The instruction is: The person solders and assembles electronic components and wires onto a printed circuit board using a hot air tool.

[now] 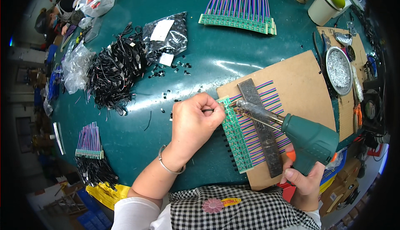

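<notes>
My right hand (306, 180) grips a green soldering gun (312, 140) by its handle; the metal tip points left and meets the upper end of a green circuit board panel (237, 138). The panel lies on a brown board (306, 84), with rows of pink, blue and dark wires (273, 105) running right from it. Across those wires rests a dark flat bar (260, 128). At the panel's upper left edge, my left hand (198, 119) is closed in a pinch on a small black part, mostly hidden by the fingers. Black pieces stick out along the panel's left edge.
A heap of black cables (114, 72), a bag of black parts (166, 36) and scattered small black parts (181, 65) lie left. Another wired panel stack (237, 22) sits at the back, a finished-looking bundle (89, 151) at the left. A metal bowl (338, 71) stands right.
</notes>
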`<act>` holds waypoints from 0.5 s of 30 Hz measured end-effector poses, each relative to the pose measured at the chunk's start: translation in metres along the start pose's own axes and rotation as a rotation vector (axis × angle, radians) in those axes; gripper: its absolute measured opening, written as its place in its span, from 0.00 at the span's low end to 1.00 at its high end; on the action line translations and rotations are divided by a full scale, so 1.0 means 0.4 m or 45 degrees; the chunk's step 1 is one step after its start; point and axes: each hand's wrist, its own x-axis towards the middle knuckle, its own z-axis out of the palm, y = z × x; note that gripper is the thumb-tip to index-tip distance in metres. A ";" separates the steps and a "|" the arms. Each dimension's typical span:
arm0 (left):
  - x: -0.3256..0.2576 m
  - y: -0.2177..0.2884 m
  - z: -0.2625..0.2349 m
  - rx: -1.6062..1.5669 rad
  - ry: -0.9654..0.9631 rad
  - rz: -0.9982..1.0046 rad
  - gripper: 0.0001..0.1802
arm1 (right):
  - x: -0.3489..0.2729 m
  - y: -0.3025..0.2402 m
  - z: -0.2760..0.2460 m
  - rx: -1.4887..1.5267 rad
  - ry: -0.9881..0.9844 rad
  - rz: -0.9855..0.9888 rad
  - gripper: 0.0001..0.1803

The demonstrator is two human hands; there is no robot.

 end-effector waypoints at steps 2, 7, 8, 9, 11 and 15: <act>-0.001 0.001 0.004 0.051 0.047 0.014 0.06 | 0.002 0.004 -0.003 0.001 -0.027 -0.003 0.27; -0.004 -0.003 0.013 0.105 0.103 0.077 0.05 | 0.005 0.013 -0.005 0.007 -0.045 0.010 0.24; -0.004 -0.002 0.013 0.138 0.116 0.097 0.05 | 0.008 0.014 -0.004 -0.003 -0.047 0.007 0.23; -0.005 -0.001 0.013 0.139 0.116 0.097 0.05 | 0.009 0.015 -0.003 -0.013 -0.049 0.004 0.23; -0.007 -0.001 0.013 0.154 0.147 0.142 0.05 | 0.008 0.024 -0.013 -0.058 -0.101 -0.014 0.22; -0.006 0.000 0.016 0.184 0.149 0.160 0.05 | 0.007 0.046 -0.041 -0.224 -0.193 -0.024 0.31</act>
